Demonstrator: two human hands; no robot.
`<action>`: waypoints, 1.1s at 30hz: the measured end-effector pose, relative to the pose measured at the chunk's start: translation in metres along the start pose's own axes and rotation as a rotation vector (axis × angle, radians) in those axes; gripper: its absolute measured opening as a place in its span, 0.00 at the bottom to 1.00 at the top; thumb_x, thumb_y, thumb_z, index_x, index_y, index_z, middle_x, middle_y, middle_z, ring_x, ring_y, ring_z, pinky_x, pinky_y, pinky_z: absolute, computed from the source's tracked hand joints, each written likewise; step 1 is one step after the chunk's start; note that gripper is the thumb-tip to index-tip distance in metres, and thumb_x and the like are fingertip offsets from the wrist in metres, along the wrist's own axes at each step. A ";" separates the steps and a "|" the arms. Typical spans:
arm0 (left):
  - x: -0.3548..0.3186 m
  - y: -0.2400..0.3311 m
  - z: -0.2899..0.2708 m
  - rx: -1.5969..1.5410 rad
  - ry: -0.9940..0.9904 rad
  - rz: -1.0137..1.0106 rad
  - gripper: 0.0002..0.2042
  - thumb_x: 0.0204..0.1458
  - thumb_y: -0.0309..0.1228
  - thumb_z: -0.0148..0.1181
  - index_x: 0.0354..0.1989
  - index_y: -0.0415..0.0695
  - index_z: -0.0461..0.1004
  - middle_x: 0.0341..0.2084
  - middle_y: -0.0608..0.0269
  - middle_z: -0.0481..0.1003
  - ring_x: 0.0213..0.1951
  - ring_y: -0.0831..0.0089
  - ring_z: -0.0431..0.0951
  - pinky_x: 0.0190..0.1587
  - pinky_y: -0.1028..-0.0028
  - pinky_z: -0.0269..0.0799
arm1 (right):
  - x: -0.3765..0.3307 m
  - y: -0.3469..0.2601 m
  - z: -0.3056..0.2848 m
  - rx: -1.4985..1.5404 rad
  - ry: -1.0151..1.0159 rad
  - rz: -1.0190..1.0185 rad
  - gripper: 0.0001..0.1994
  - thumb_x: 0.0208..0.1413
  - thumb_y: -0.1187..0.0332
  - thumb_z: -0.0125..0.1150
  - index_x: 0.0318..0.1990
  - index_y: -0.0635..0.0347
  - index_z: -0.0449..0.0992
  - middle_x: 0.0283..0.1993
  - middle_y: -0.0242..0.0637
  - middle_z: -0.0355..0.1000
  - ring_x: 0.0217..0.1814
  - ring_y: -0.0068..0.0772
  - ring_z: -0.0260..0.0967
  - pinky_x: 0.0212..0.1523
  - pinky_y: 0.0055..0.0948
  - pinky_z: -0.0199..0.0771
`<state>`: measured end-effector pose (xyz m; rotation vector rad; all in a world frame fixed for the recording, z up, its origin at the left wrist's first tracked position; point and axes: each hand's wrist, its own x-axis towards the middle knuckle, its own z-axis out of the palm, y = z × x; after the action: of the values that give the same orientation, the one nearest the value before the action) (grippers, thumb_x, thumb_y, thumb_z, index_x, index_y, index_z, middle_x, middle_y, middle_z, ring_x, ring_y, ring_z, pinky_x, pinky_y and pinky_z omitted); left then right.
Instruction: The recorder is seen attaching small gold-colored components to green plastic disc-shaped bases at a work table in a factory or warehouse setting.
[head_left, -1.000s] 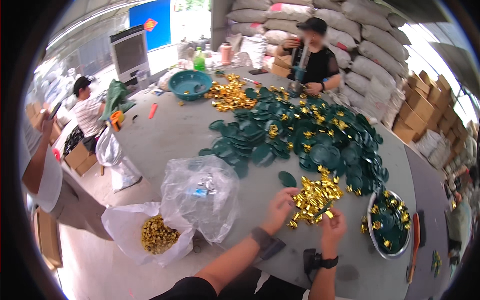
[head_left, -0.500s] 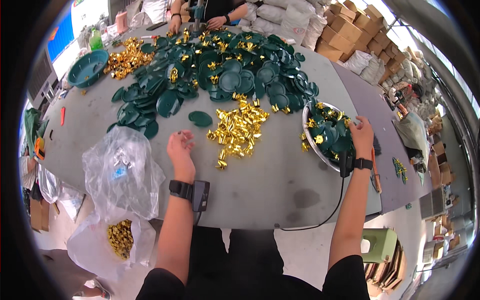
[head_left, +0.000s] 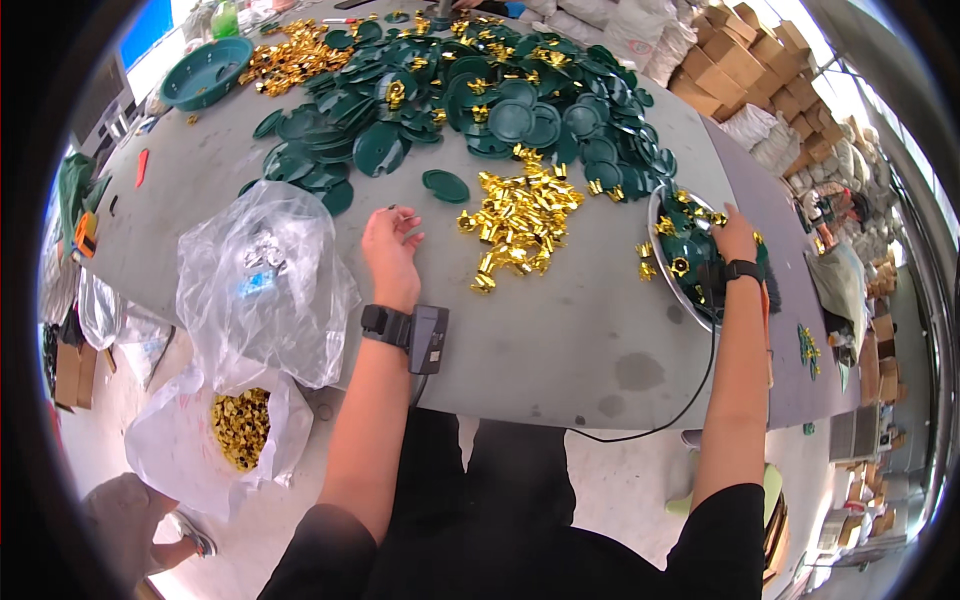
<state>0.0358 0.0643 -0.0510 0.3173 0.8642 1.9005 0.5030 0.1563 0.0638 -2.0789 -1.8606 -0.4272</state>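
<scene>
1. The grip of the right hand [head_left: 735,235] is laid over the contents of a round metal basin [head_left: 662,268] at the right edge of the surface [head_left: 560,340]; the fingers are curled down among the pieces, but whether one is pinched cannot be told.
2. The grip of the left hand [head_left: 390,250] is loose and nothing is held in it: the fingers are half spread and rested on bare surface, just beside the pile of gold clips [head_left: 520,225] and a single green disc [head_left: 445,186].
3. The gold clips are heaped between the two hands, near the middle of the front half of the surface, seemingly so that either hand can draw from them.
4. The basin is filled with green discs that carry gold clips; it appears to be kept by the right edge as the place for fitted pieces.
5. A broad spread of green discs [head_left: 500,110] is laid over the far half of the surface, some with gold clips on them.
6. A green bowl [head_left: 205,72] stands at the far left corner, with a second heap of gold clips [head_left: 290,62] just beside it; what is in it cannot be told.
7. A crumpled clear bag [head_left: 260,280] lies at the front left edge, and its contents are unclear; below it a white bag [head_left: 215,440] hangs open with gold clips inside.
</scene>
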 end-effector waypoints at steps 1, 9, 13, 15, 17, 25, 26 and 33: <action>0.001 -0.001 -0.001 0.003 0.014 0.009 0.04 0.50 0.31 0.48 0.30 0.45 0.67 0.29 0.65 0.71 0.32 0.75 0.71 0.33 0.75 0.66 | 0.003 -0.012 -0.006 -0.106 0.022 0.044 0.22 0.46 0.66 0.59 0.51 0.54 0.69 0.46 0.47 0.70 0.49 0.48 0.67 0.48 0.41 0.68; 0.019 -0.021 -0.005 0.389 0.012 0.215 0.07 0.50 0.33 0.51 0.34 0.43 0.67 0.32 0.64 0.72 0.32 0.73 0.72 0.33 0.74 0.68 | -0.010 -0.120 -0.032 0.466 -0.040 -0.148 0.12 0.48 0.67 0.58 0.41 0.57 0.74 0.35 0.38 0.74 0.35 0.34 0.71 0.36 0.31 0.69; 0.023 -0.028 0.015 1.040 0.060 0.505 0.15 0.46 0.38 0.56 0.38 0.42 0.70 0.38 0.61 0.72 0.37 0.63 0.73 0.37 0.68 0.68 | -0.038 -0.163 -0.012 0.683 -0.131 -0.240 0.14 0.48 0.69 0.61 0.44 0.57 0.74 0.38 0.34 0.73 0.33 0.23 0.68 0.34 0.23 0.66; 0.037 -0.025 0.021 1.178 0.083 0.533 0.17 0.45 0.40 0.58 0.39 0.42 0.70 0.40 0.60 0.72 0.39 0.62 0.72 0.39 0.67 0.67 | -0.051 -0.191 0.005 0.726 -0.246 -0.306 0.17 0.46 0.66 0.62 0.46 0.57 0.73 0.44 0.39 0.72 0.38 0.32 0.70 0.42 0.29 0.70; 0.050 -0.025 0.016 1.315 0.100 0.553 0.19 0.43 0.41 0.59 0.40 0.43 0.71 0.42 0.59 0.71 0.41 0.60 0.70 0.40 0.65 0.66 | -0.071 -0.225 0.019 0.722 -0.291 -0.435 0.20 0.45 0.63 0.64 0.47 0.57 0.72 0.47 0.42 0.70 0.49 0.40 0.67 0.51 0.34 0.65; 0.067 -0.025 0.018 1.581 -0.214 0.792 0.19 0.39 0.41 0.59 0.42 0.53 0.72 0.46 0.65 0.69 0.51 0.64 0.64 0.46 0.60 0.56 | -0.034 -0.309 0.080 0.464 -0.277 -0.622 0.21 0.42 0.60 0.63 0.45 0.56 0.71 0.42 0.43 0.72 0.46 0.46 0.68 0.46 0.40 0.66; 0.065 -0.024 0.018 1.619 -0.278 0.764 0.19 0.38 0.42 0.59 0.42 0.53 0.72 0.45 0.65 0.70 0.51 0.64 0.64 0.45 0.60 0.56 | -0.028 -0.315 0.084 0.345 -0.298 -0.627 0.18 0.42 0.60 0.61 0.41 0.56 0.73 0.38 0.43 0.73 0.41 0.47 0.69 0.41 0.41 0.67; 0.054 -0.024 0.022 1.587 -0.276 0.642 0.26 0.33 0.49 0.63 0.36 0.42 0.73 0.39 0.56 0.69 0.47 0.59 0.65 0.49 0.57 0.56 | -0.023 -0.303 0.097 0.841 -0.252 -0.437 0.22 0.43 0.71 0.61 0.51 0.56 0.70 0.42 0.44 0.73 0.42 0.36 0.71 0.45 0.31 0.68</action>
<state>0.0382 0.1267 -0.0602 1.9008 2.0725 1.1620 0.2007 0.2079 -0.0225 -1.2041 -2.1153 0.4879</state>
